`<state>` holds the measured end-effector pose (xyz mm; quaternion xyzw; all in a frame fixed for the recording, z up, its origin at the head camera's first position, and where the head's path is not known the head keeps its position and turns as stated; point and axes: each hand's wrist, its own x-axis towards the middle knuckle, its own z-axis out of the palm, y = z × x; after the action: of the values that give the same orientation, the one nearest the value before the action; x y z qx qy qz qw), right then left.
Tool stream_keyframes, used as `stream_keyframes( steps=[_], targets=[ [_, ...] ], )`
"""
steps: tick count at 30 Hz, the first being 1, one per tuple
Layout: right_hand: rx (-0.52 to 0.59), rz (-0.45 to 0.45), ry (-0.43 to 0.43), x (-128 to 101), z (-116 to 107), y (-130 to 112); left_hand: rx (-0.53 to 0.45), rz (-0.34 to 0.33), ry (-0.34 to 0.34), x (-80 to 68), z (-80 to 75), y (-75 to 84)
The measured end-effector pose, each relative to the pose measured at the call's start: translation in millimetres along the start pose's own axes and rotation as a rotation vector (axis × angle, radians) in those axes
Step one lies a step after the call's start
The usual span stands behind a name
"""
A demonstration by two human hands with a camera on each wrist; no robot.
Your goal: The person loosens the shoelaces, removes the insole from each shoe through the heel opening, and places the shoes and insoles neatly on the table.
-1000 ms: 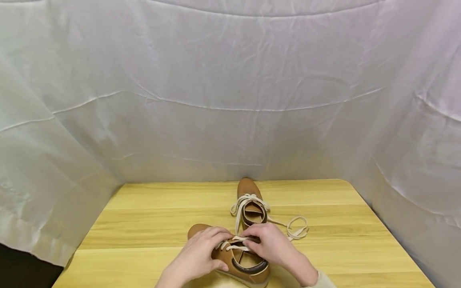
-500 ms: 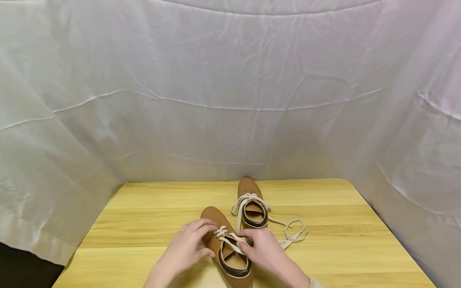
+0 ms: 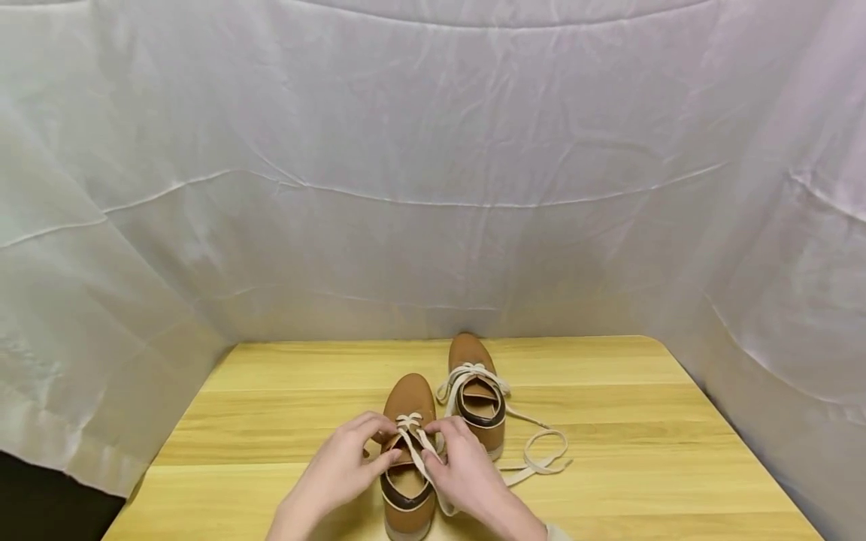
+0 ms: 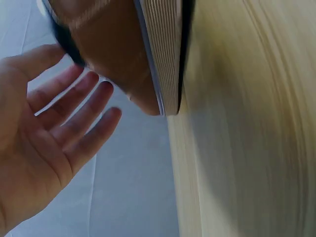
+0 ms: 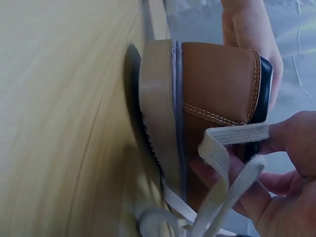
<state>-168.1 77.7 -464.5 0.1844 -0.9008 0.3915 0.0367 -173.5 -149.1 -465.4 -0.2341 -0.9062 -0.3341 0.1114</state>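
In the head view a tan leather lace-up shoe [image 3: 410, 394] stands on the table, toe forward, dark collar facing the person. Its cream shoelaces [image 3: 410, 443] run loose over the opening toward the right. My left hand [image 3: 343, 466] is at the shoe's left side, fingertips by the eyelets; the left wrist view shows those fingers [image 4: 94, 116] spread and relaxed beside the heel. My right hand [image 3: 467, 469] grips the shoe's right side. In the right wrist view its fingers [image 5: 249, 197] lie against the outer leather, thumb at the collar, with lace strands [image 5: 217, 148] hanging across them.
A matching shoe [image 3: 467, 349] stands just behind and to the right, its lace tied across the front. A loose lace loop [image 3: 544, 454] lies on the wood-grain table [image 3: 271, 421] to the right. Pale cloth [image 3: 433, 188] walls the back and sides.
The near shoe has turned from pointing left to pointing forward and shifted left. Both hands have moved left with it, and the lace on the right has been drawn along slightly.
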Motion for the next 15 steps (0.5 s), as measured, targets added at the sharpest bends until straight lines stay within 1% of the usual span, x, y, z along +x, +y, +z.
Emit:
stream_keyframes(
  steps=[4,9,15],
  targets=[
    [-0.018,0.005,0.024,5,6,-2,-0.044,-0.052,0.011,4.8,2.4,0.3],
    [-0.073,-0.013,0.075,13,11,-2,-0.051,-0.102,0.05,11.5,6.2,0.8],
    [-0.142,-0.087,0.165,15,15,1,-0.015,-0.107,0.09,13.3,7.6,4.6]
  ],
)
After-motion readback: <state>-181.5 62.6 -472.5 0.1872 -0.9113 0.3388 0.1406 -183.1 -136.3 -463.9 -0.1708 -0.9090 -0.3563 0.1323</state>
